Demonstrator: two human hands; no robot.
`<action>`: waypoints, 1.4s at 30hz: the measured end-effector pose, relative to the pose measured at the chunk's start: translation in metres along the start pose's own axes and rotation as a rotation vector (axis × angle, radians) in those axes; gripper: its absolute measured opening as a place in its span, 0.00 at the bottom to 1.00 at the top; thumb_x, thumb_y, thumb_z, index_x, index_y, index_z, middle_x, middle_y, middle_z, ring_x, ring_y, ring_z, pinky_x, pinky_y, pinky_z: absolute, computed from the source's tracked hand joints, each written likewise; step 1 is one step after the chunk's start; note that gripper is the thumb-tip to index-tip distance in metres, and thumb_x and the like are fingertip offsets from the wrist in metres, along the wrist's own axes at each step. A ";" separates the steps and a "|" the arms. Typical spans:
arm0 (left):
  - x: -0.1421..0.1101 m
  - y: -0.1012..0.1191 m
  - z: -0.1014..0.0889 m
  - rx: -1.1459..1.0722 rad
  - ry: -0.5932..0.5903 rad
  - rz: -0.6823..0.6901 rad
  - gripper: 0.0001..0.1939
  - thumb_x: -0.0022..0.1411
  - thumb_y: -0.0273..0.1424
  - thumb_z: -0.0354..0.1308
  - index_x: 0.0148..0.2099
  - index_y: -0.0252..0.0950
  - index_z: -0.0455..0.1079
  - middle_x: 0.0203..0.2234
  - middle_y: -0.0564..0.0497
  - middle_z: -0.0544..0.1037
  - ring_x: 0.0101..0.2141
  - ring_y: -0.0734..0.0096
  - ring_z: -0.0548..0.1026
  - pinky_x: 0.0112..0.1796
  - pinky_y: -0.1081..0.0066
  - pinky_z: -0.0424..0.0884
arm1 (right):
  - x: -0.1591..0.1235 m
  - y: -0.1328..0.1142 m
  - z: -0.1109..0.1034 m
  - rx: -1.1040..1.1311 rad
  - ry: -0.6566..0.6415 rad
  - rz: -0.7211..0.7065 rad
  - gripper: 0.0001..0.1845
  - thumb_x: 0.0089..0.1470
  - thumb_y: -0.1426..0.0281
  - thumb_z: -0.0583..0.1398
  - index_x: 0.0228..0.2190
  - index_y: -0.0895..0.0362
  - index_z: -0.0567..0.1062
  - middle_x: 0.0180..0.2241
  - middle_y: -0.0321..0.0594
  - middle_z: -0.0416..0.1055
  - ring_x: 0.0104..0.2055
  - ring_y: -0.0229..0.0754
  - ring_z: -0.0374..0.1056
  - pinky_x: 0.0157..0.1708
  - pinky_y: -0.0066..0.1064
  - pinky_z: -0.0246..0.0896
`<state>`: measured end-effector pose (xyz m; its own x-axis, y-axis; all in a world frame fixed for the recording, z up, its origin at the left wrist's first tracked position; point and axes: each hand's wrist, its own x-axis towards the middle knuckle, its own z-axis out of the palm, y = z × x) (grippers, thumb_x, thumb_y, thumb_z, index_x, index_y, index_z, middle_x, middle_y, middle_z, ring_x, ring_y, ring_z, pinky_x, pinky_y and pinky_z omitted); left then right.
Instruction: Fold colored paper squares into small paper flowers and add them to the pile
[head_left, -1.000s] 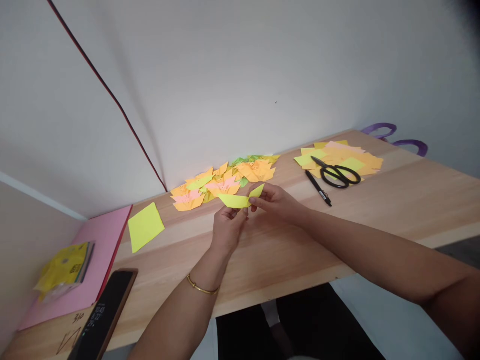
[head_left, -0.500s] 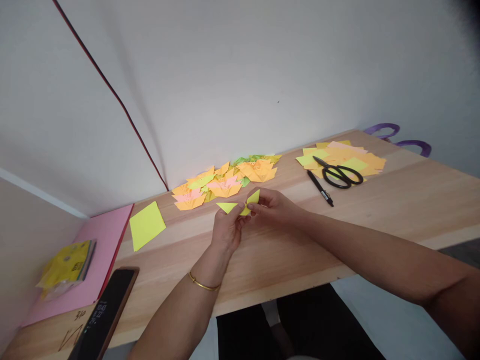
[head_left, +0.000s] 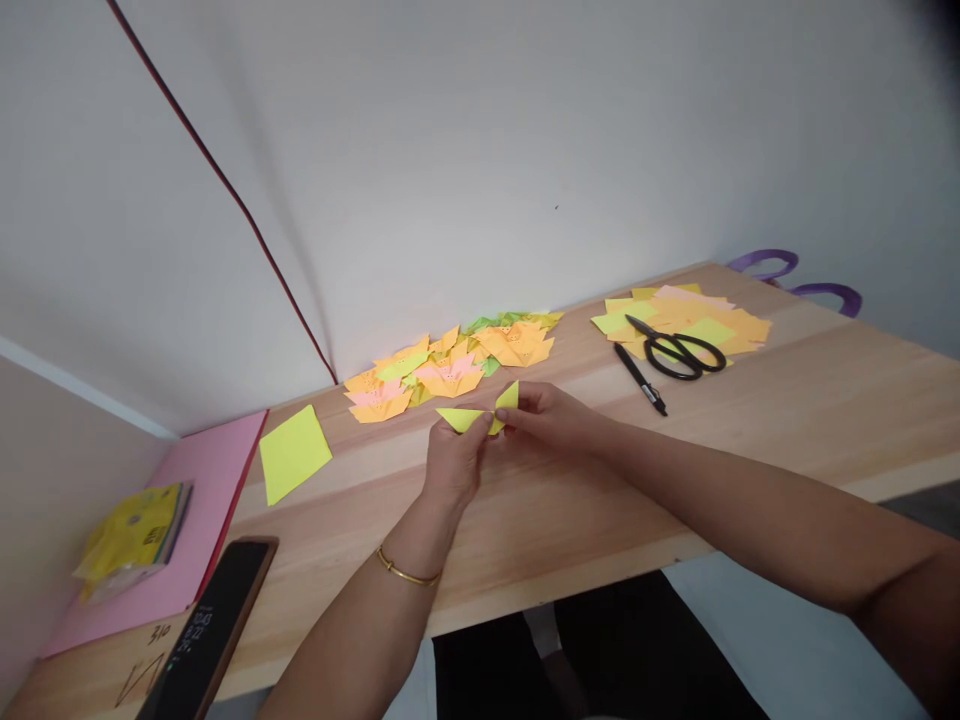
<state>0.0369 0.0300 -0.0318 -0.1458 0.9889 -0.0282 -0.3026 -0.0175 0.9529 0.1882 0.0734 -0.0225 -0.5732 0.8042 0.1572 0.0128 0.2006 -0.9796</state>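
And here it is, the yellow paper [head_left: 458, 417], held just in front of the paper heap [head_left: 448, 375]! Left hand [head_left: 452, 462] and right hand [head_left: 551, 416] are close together, both pinching it, thumbs nearly meeting in the middle, a pointed flap poking out on either side. It's creased and shaped, so I'd call this one part-way through; whether the bend is set, I can't tell from here.

What's done? Plenty, by the look of it: the paper heap is full of folded orange, pink, yellow and green pieces, many dotted. What's left? Perhaps the yellow sheet [head_left: 295, 455], lying flat to the left of the heap. Over to its right, loose paper pieces [head_left: 739, 330] lie under the scissors [head_left: 681, 354]; their part is hard to judge.

Now the change: a second ago the strip stretches long and clear above the left thumb; now that thumb lies across it, the middle is mostly covered, and the piece sits a touch lower beneath the heap. The scissors haven't budged!
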 end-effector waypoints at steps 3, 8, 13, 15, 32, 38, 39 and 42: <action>-0.001 0.001 0.001 -0.037 -0.064 -0.046 0.13 0.44 0.33 0.66 0.33 0.31 0.72 0.25 0.50 0.75 0.24 0.76 0.70 0.29 0.73 0.66 | 0.001 0.001 -0.001 0.049 0.041 0.015 0.14 0.50 0.60 0.59 0.29 0.59 0.72 0.27 0.38 0.70 0.30 0.36 0.66 0.33 0.30 0.62; -0.001 -0.002 -0.002 0.078 -0.050 -0.042 0.15 0.43 0.32 0.67 0.35 0.32 0.74 0.24 0.52 0.74 0.23 0.79 0.67 0.28 0.74 0.65 | 0.002 0.001 -0.001 0.061 0.123 -0.009 0.14 0.49 0.59 0.60 0.28 0.58 0.72 0.27 0.36 0.67 0.29 0.35 0.62 0.32 0.29 0.59; 0.002 -0.005 -0.009 0.214 -0.031 0.020 0.12 0.47 0.35 0.65 0.32 0.32 0.72 0.21 0.54 0.71 0.22 0.80 0.66 0.27 0.76 0.62 | 0.001 -0.001 -0.002 0.054 0.119 -0.002 0.13 0.48 0.60 0.59 0.27 0.58 0.71 0.27 0.35 0.65 0.28 0.34 0.58 0.30 0.29 0.55; 0.003 -0.003 -0.009 0.233 -0.037 0.033 0.11 0.47 0.35 0.64 0.31 0.32 0.71 0.21 0.54 0.71 0.22 0.79 0.66 0.27 0.76 0.62 | 0.001 -0.003 -0.004 0.040 0.114 0.002 0.13 0.48 0.60 0.59 0.27 0.57 0.72 0.27 0.35 0.65 0.28 0.34 0.58 0.30 0.29 0.54; 0.000 0.009 -0.006 0.284 -0.039 0.052 0.10 0.47 0.34 0.64 0.32 0.33 0.73 0.23 0.53 0.73 0.24 0.77 0.68 0.28 0.75 0.64 | 0.001 -0.007 -0.012 0.024 0.052 0.000 0.08 0.47 0.65 0.59 0.26 0.58 0.72 0.31 0.36 0.66 0.33 0.37 0.61 0.35 0.31 0.55; -0.001 0.009 -0.006 0.286 -0.024 0.031 0.10 0.47 0.34 0.64 0.30 0.33 0.72 0.21 0.54 0.72 0.23 0.78 0.68 0.27 0.76 0.62 | -0.001 -0.009 -0.014 0.017 0.020 0.060 0.09 0.47 0.63 0.60 0.27 0.58 0.72 0.30 0.36 0.66 0.31 0.36 0.61 0.33 0.30 0.55; -0.001 0.008 -0.006 0.285 -0.022 0.033 0.10 0.47 0.34 0.64 0.30 0.33 0.72 0.21 0.54 0.72 0.23 0.78 0.68 0.26 0.76 0.62 | -0.001 -0.009 -0.014 0.018 0.009 0.052 0.09 0.47 0.63 0.60 0.28 0.58 0.72 0.30 0.36 0.66 0.31 0.36 0.61 0.33 0.30 0.55; 0.000 0.006 -0.008 0.280 -0.025 0.038 0.10 0.46 0.34 0.65 0.30 0.34 0.71 0.21 0.54 0.73 0.23 0.78 0.68 0.26 0.76 0.62 | 0.000 -0.008 -0.016 -0.001 -0.019 0.018 0.09 0.48 0.64 0.59 0.29 0.57 0.73 0.31 0.37 0.67 0.32 0.36 0.61 0.33 0.29 0.55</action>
<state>0.0279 0.0285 -0.0279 -0.1276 0.9917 0.0132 -0.0251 -0.0166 0.9995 0.2012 0.0809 -0.0125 -0.5886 0.7966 0.1374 0.0240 0.1872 -0.9820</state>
